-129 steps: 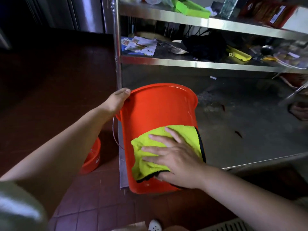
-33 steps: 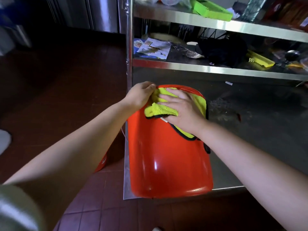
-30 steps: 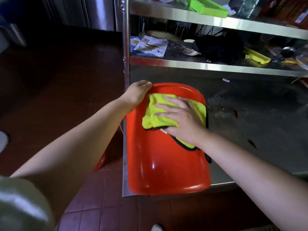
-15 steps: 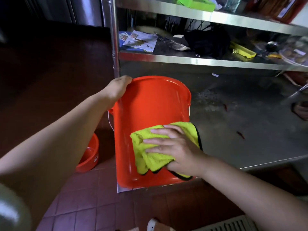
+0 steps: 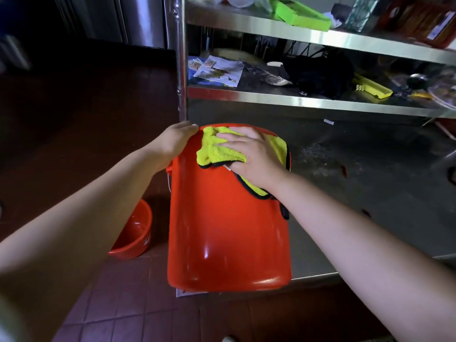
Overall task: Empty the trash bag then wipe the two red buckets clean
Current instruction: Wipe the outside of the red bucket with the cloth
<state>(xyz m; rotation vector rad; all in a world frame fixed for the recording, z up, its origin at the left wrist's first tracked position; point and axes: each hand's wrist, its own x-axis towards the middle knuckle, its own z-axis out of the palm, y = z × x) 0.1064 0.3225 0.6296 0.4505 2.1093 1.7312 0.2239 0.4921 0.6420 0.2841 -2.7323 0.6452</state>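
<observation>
At the far left, low on the red tiled floor (image 5: 138,314), a second red bucket (image 5: 134,236) sits partly hidden behind the person's left forearm, only its rim and part of its wall showing. Just right of it, the left hand (image 5: 176,141) grips the far left edge of the large red bucket (image 5: 227,233), its fingers (image 5: 190,126) pressed together and curled over the rim at the top. This bucket lies tilted on the near left corner of the steel table (image 5: 370,193), its smooth outer wall facing the camera and its near end overhanging the table's front edge. On the upper part of that wall lies a yellow cloth (image 5: 217,150) with a dark border, bunched under the right hand (image 5: 254,156). The right hand presses flat on the cloth, fingers (image 5: 228,137) slightly spread and pointing left, nearly meeting the left hand. Behind the bucket rises a steel shelf rack (image 5: 271,96); its lower shelf carries printed papers (image 5: 217,70), a black bundle (image 5: 318,74) and a yellow tool (image 5: 372,86). On the upper shelf, further right, rests a green tray (image 5: 302,13). The table surface right of the bucket shows scattered specks and smears.
</observation>
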